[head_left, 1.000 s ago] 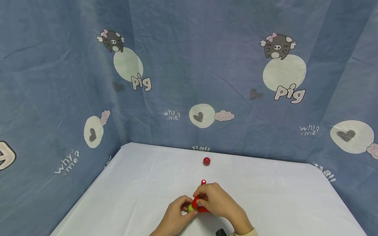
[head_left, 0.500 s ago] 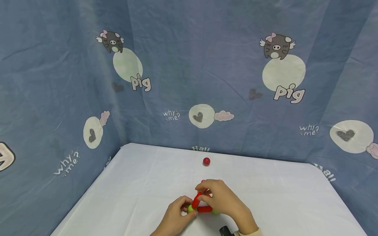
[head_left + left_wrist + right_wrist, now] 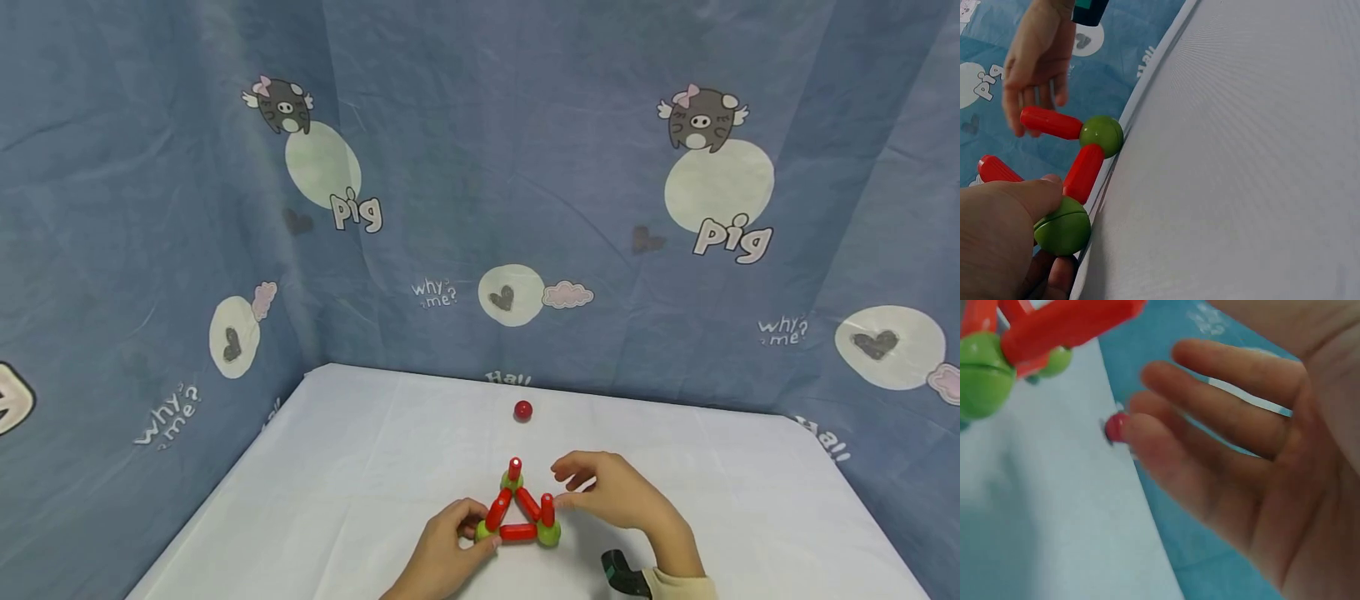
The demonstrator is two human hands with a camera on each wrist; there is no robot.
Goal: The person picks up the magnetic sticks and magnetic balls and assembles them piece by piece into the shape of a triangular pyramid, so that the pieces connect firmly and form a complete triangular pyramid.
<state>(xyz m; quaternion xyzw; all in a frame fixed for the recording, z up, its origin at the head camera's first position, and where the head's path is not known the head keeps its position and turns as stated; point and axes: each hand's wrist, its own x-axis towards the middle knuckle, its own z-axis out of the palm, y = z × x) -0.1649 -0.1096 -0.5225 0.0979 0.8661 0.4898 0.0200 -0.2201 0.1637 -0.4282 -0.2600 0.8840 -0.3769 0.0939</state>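
Observation:
A toy frame of red rods and green balls stands on the white table, its base shaped like a triangle. My left hand [image 3: 444,546] grips the left green ball [image 3: 1063,228], with thumb and fingers around it. A red rod [image 3: 498,508] slants up and away from that ball. Upright rods rise from the right green ball [image 3: 549,534] and the far green ball [image 3: 512,482]. Just right of the frame, my right hand [image 3: 618,492] is held with fingers relaxed and nothing in them. In the right wrist view, a red rod [image 3: 1066,328] points toward the right hand's fingers.
A small red ball [image 3: 522,411] lies near the back of the white table [image 3: 675,467], behind the frame. Blue printed cloth [image 3: 525,192] hangs around the table's back and left edges. A black wrist device [image 3: 624,575] is by the right sleeve.
The right hand has let go of the red rod at the left ball and moved right, off the frame. The rod stays on it. The left hand has kept its place.

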